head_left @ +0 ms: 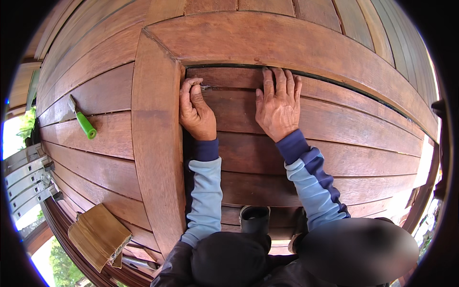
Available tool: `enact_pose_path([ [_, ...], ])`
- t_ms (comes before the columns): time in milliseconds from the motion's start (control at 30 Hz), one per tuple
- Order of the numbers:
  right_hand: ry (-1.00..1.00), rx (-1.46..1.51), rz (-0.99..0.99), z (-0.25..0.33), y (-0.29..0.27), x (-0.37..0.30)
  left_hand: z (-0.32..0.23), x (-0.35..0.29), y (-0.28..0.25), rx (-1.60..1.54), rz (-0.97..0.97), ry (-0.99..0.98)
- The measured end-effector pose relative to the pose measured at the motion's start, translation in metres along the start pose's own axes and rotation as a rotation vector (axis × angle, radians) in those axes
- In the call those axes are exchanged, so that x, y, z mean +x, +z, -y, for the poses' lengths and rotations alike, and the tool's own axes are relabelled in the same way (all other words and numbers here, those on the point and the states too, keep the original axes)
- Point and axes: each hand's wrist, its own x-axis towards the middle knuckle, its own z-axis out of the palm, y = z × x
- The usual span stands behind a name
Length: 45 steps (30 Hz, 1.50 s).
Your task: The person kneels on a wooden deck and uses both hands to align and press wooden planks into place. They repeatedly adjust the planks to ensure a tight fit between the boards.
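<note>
While the left hand [196, 112] lies at the panel's far left corner, the right hand [279, 112] is placed farther right on the same panel [248, 148]. The left hand has its fingers curled and its thumb against them; whether anything is pinched between cannot be told. The right hand is flat, back upward, fingers apart and tips over the far plank [229, 76] at the panel's far edge. The panel consists of parallel planks and sits inside the corner of a wide wooden frame [158, 134]; a dark gap [330, 82] separates its far edge from the frame. Left of the frame, a scraper [83, 122] with a green handle lies on the deck [95, 165]. Cardboard [98, 234] lies near the deck's near left corner, with a metal tool [141, 262] just beside it. A ladder [28, 177] stands at the deck's left edge.
</note>
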Motion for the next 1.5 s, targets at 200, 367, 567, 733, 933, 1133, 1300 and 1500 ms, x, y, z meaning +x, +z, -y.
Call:
enact_pose_path([
  [200, -0.055, 0.016, 0.061, -0.006, -0.004, 0.009, 0.0, -0.002, 0.001, -0.048, -0.011, 0.006],
  [367, -0.039, 0.01, 0.084, -0.004, 0.0, 0.01, 0.003, -0.003, 0.0, -0.087, -0.001, -0.03],
  [567, -0.024, -0.039, 0.12, -0.003, -0.001, 0.01, -0.001, -0.001, 0.001, -0.048, 0.006, -0.046],
  [733, -0.034, 0.004, 0.107, -0.005, 0.001, 0.009, 0.006, -0.009, -0.005, -0.01, 0.034, -0.097],
  [933, -0.035, 0.018, 0.104, -0.005, 0.001, 0.008, -0.023, -0.025, -0.011, 0.095, -0.055, -0.155],
  [1133, -0.022, 0.09, 0.042, -0.007, 0.004, 0.009, -0.054, -0.02, 0.016, 0.453, 0.454, 0.282],
  [1300, -0.034, 0.088, 0.03, -0.01, 0.008, 0.009, -0.024, -0.005, 0.052, 0.463, 0.632, 0.328],
  [1500, -0.011, 0.104, 0.023, -0.008, 0.008, 0.009, -0.034, -0.005, 0.049, 0.586, 0.699, 0.283],
])
